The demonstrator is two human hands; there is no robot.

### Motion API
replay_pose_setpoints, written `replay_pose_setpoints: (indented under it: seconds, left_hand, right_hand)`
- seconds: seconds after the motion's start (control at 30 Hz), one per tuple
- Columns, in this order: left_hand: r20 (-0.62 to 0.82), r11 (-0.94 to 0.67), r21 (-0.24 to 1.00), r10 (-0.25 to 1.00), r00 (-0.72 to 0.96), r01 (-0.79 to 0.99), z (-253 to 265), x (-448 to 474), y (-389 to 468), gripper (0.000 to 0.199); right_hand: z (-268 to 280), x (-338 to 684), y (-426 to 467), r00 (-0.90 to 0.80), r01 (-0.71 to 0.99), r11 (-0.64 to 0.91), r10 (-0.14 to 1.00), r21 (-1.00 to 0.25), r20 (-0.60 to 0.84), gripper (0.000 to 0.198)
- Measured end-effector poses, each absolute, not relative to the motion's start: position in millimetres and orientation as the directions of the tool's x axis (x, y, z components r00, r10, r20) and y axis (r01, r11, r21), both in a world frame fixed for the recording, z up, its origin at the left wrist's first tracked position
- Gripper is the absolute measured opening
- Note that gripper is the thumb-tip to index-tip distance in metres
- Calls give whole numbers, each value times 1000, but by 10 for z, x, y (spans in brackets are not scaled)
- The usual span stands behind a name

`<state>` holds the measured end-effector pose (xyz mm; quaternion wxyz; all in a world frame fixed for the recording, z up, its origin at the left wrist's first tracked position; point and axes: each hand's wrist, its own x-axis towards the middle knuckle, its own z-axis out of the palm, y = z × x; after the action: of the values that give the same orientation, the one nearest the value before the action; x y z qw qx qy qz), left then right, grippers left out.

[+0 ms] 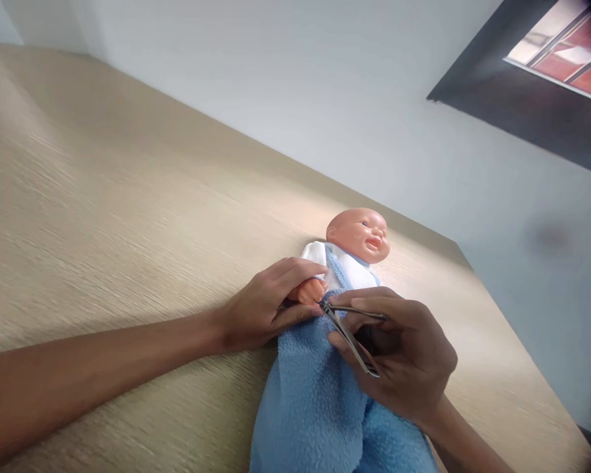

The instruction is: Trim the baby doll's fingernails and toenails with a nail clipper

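Observation:
A baby doll (310, 381) in a blue and white fleece outfit lies on its back on the table, its head turned toward the right. My left hand (268, 295) is closed around the doll's small hand (312, 290), with thumb below and fingers above. In my right hand (404, 348) is a metal nail clipper (347, 335), its lever swung out at an angle from the body. The clipper's jaws are at the doll's fingers; whether they touch them I cannot tell. Part of the clipper is hidden behind my right fingers.
The light wooden table (128, 197) extends far to the left, and its right edge (517, 328) slopes down past the doll. Behind it stands a pale wall (276, 79). A window with a dark frame (502, 92) is at the upper right.

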<state>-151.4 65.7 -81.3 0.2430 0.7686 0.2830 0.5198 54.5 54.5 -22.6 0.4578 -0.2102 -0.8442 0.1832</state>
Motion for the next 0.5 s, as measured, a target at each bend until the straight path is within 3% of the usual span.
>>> replay_pose_setpoints:
  seconds: [0.5]
  left_hand:
    - [676, -739, 649, 668, 311, 178, -825, -1519, 674, 34]
  right_hand:
    - [-188, 508, 565, -536, 196, 855, 503, -480, 678, 42]
